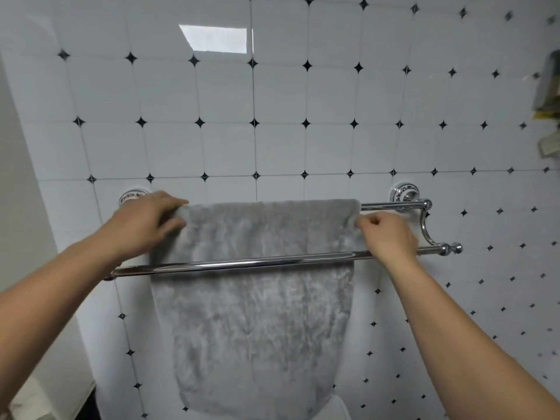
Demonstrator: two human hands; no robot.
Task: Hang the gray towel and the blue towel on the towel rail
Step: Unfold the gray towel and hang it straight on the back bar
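Note:
The gray towel (257, 313) hangs over the back bar of a chrome double towel rail (242, 263) and drops down behind the front bar. My left hand (145, 222) pinches the towel's upper left corner at the back bar. At the upper right corner, my right hand (388, 234) grips the towel's edge with closed fingers. Both forearms reach over the front bar. The blue towel is not in view.
The rail is fixed to a white tiled wall (272, 116) with black diamond accents, on round mounts (404, 194). Some blurred objects (548, 89) sit at the right edge. A white wall or door edge (18, 177) runs along the left.

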